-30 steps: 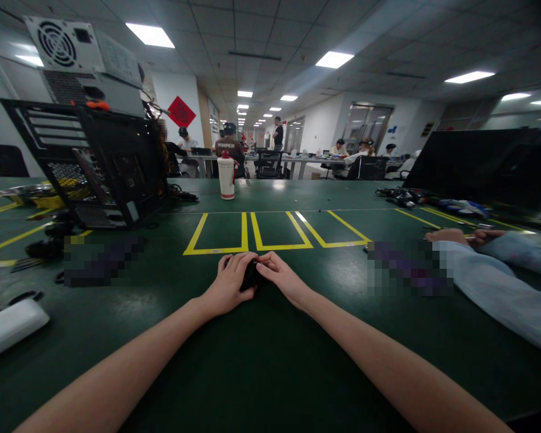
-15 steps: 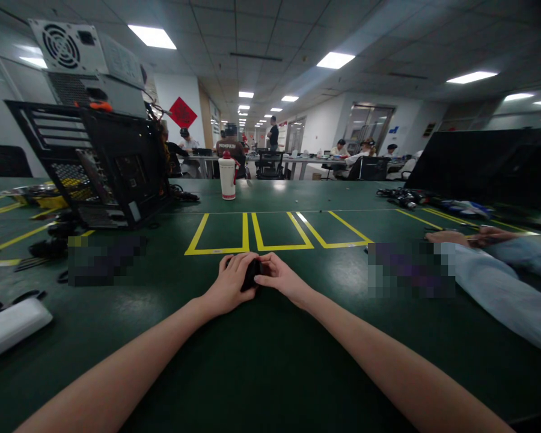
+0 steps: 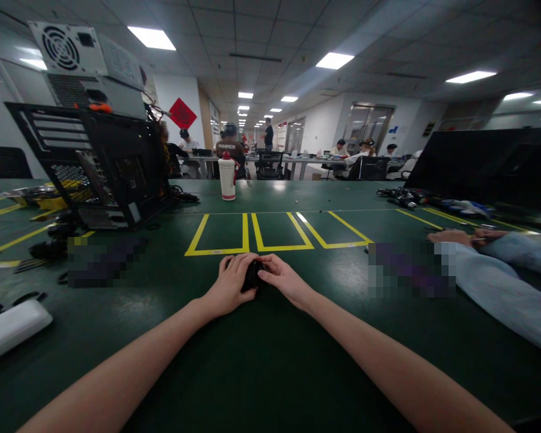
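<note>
Just in front of the yellow tape outlines, a small dark black object is held low over the green tabletop; much of it is covered by fingers, so its kind is unclear. My left hand wraps over its left side with bent fingers, the thumb underneath at the near side. From the right, my right hand grips the same object between thumb and fingertips. The nearest marking is the yellow tape beyond my fingers.
An open black computer case with a power supply on top stands at left. A white bottle is farther back. A co-worker's sleeve lies at right, near a black monitor. A white object is near left.
My right thumb and fingers have shifted slightly on the black object, showing a little more of it. My left hand stays in place. The co-worker's hands have moved slightly.
</note>
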A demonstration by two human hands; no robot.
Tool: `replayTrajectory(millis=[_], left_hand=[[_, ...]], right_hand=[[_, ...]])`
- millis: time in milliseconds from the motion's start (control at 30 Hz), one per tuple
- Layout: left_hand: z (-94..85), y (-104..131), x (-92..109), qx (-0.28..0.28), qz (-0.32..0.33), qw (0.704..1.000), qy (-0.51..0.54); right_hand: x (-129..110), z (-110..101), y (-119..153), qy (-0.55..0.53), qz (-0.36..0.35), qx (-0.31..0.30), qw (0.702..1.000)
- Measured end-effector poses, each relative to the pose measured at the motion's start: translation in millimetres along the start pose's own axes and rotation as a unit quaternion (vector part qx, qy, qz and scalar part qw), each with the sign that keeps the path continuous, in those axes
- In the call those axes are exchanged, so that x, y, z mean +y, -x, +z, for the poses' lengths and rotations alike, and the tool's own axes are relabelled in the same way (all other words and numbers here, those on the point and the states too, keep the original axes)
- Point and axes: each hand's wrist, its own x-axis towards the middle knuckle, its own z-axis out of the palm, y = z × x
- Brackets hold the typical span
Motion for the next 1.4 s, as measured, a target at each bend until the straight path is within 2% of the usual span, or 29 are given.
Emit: replayTrajectory(millis=[167,333,400,500,633,867,1033,1133,1200,1333,1400], left_hand=[[-2.2,2.2,-0.5,-0.003,-0.004,1.0,-0.001],[-1.6,1.1,-2.2,-0.004,-0.014,1.0,0.016],[0.6,-1.4,-5.1,-0.001,-0.029,0.999,0.026],[4.9,-6.7,-13.2,0.007,-0.087,0.995,0.045],[7.9,-12.7,-25.4,0.018,-0.145,0.986,0.08],[8.2,-16.2,-31.1,0.02,-0.15,0.984,0.098],[7.8,-13.9,-29.2,0.019,-0.155,0.984,0.09],[2.7,-5.9,-20.7,0.001,-0.132,0.988,0.084],[-5.7,2.7,-9.7,-0.038,-0.084,0.993,0.073],[-36.8,25.3,21.1,-0.129,0.042,0.991,0.011],[-55.2,38.5,36.1,-0.169,0.076,0.982,-0.033]], right_hand=[[7.8,1.1,0.5,0.088,-0.004,0.02,0.996],[6.3,7.5,3.7,0.231,-0.047,0.043,0.971],[5.1,9.1,5.9,0.276,-0.057,0.057,0.958],[4.5,7.8,10.7,0.328,-0.046,0.054,0.942],[4.7,1.5,15.8,0.348,-0.037,0.04,0.936],[5.2,-3.3,9.8,0.39,-0.043,0.073,0.917],[5.6,-5.2,10.1,0.393,-0.037,0.058,0.917],[2.9,-3.6,13.6,0.386,-0.028,0.044,0.921],[-0.5,0.8,17.1,0.374,-0.021,0.028,0.927],[-9.8,19.9,28.3,0.373,-0.032,-0.018,0.927],[-14.7,33.7,35.9,0.361,-0.036,-0.063,0.93]])
